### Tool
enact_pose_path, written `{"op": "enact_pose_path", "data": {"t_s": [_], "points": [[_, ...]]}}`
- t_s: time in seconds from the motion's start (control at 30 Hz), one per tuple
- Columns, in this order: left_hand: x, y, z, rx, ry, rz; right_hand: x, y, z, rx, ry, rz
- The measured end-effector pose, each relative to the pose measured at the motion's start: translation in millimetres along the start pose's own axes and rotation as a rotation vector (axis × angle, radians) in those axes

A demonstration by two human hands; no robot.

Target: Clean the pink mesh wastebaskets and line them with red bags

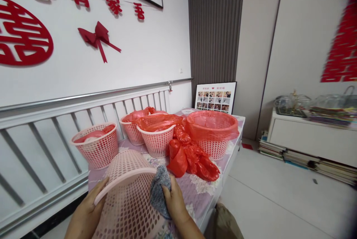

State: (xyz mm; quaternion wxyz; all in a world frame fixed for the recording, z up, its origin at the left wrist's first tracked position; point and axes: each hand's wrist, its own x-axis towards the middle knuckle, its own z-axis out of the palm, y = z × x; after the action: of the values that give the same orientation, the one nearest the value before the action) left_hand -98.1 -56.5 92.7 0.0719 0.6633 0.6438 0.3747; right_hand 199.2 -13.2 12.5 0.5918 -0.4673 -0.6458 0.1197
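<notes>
A pink perforated plastic basket (131,194) lies tilted on its side in front of me, its rim toward me. My left hand (90,207) is closed round the rim on the left. In my right hand (175,198) is a grey speckled cloth (161,190), pressed against the rim on the right. Just beyond, a roll of red plastic bags (177,157) and crumpled red bags (202,166) lie on the table. Behind them stands a basket with a red bag lining it (213,149).
Other pink baskets (104,149) with red bags stand at the back, near a white radiator (83,116). A patterned cloth covers the table (195,198). A photo board (216,97) leans behind it. To the right is a white cabinet (309,135) with stacked books below.
</notes>
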Motion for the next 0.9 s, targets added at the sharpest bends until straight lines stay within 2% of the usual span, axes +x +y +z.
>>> {"op": "enact_pose_path", "data": {"t_s": [0.1, 0.23, 0.33, 0.4, 0.5, 0.63, 0.9], "points": [[-7.7, -8.5, 1.4, -0.012, 0.041, -0.046, 21.9, -14.5, -3.6, -0.034, -0.030, -0.048], [-14.2, -17.9, 10.6, -0.008, 0.034, -0.064, 68.0, -43.1, -14.1, -0.059, -0.113, -0.183], [-10.2, -6.1, 13.8, 0.016, 0.024, -0.003, 90.9, -75.2, -14.3, -0.157, -0.287, -0.390], [-4.9, 8.8, 11.5, 0.033, 0.026, 0.061, 94.4, -96.9, -8.0, -0.275, -0.376, -0.524], [0.8, 26.6, 5.2, 0.052, 0.007, 0.100, 86.7, -116.9, 4.4, -0.373, -0.376, -0.578], [-0.3, 28.7, 3.2, 0.070, -0.035, 0.132, 73.8, -113.8, 11.8, -0.370, -0.307, -0.551], [-6.1, 26.0, 11.1, 0.101, -0.050, 0.160, 65.8, -93.8, 7.0, -0.330, -0.222, -0.523]]}}
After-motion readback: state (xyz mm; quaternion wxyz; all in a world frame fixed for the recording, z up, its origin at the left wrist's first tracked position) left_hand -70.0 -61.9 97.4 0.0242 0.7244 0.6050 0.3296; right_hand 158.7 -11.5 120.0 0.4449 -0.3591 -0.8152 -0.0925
